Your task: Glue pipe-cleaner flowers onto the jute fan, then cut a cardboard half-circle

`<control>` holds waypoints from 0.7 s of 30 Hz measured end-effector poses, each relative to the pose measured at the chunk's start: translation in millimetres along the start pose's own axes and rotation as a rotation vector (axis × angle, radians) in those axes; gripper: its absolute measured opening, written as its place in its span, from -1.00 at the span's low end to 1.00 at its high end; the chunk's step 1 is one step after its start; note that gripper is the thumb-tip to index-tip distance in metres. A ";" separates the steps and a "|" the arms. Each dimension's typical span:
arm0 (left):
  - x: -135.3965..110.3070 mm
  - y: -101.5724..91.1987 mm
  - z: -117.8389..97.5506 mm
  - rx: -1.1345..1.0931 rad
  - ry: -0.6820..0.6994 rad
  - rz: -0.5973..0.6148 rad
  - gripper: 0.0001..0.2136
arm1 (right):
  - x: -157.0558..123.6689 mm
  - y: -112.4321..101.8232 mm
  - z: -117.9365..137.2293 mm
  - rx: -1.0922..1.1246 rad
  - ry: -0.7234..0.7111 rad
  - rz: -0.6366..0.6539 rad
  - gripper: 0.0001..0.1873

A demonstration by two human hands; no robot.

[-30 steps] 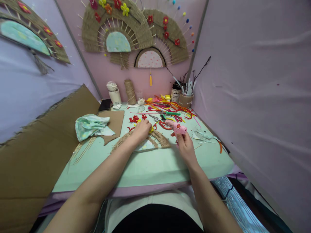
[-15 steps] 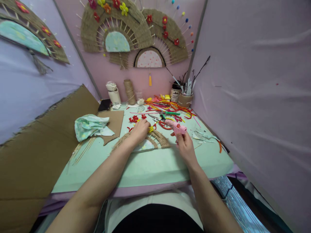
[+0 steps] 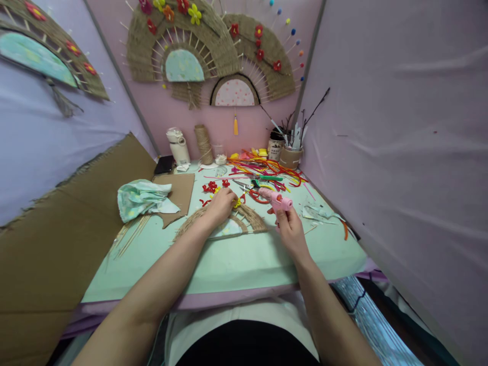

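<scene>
Your fingers point(image 3: 285, 217) of the right hand point(image 3: 293, 233) were closed around the handle of the pink glue gun point(image 3: 277, 200), which you held a little above the surface point(image 3: 229, 264), with its nozzle turned to the left. The left hand point(image 3: 221, 204) lay on the upper edge of the jute fan point(image 3: 251, 217), which was flat on the surface in front of you. Its fingers were bent together with the tips at a small yellow flower point(image 3: 237, 203); whether they pinched the flower or only pressed on it could not be seen. The glue gun looked light and stiff, with a smooth plastic body, so the handle was probably the right place to hold it, well away from the nozzle, which may have been hot. The flower seemed soft, very light and easy to crush, so a gentle touch at its edge would likely suit it. The fan appeared light too, with loose fibres and thin sticks that could bend. Just behind your hands lay scissors point(image 3: 243, 185) and a heap of coloured pipe cleaners point(image 3: 272, 169). To the left were a crumpled cloth point(image 3: 143, 199) and a bundle of skewers point(image 3: 127, 235).
</scene>
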State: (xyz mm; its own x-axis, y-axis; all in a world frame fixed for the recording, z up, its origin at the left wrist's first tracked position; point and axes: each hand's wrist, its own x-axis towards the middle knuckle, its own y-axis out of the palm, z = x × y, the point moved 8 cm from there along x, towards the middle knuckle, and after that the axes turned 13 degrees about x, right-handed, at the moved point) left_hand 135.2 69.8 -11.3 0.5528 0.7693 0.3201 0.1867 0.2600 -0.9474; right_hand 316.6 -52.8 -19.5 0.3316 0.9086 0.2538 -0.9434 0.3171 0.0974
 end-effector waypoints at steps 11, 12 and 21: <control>2.6 8.6 0.9 0.026 0.010 0.022 -0.83 | -0.3 -0.6 0.8 -0.019 -0.013 -0.003 -0.54; 2.6 8.7 0.8 0.025 0.009 0.026 -0.83 | -0.3 -0.6 0.7 -0.020 -0.013 -0.003 -0.54; 2.8 6.4 -0.5 0.031 -0.003 0.060 -0.81 | -0.2 -0.2 0.9 -0.002 -0.027 0.005 -0.56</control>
State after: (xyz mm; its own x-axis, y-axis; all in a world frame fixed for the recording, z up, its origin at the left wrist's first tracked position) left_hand 138.4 73.3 -16.4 0.5596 0.7859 0.2631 0.1285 0.2314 -0.9643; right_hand 316.6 -53.3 -18.7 0.3270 0.9024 0.2804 -0.9450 0.3133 0.0939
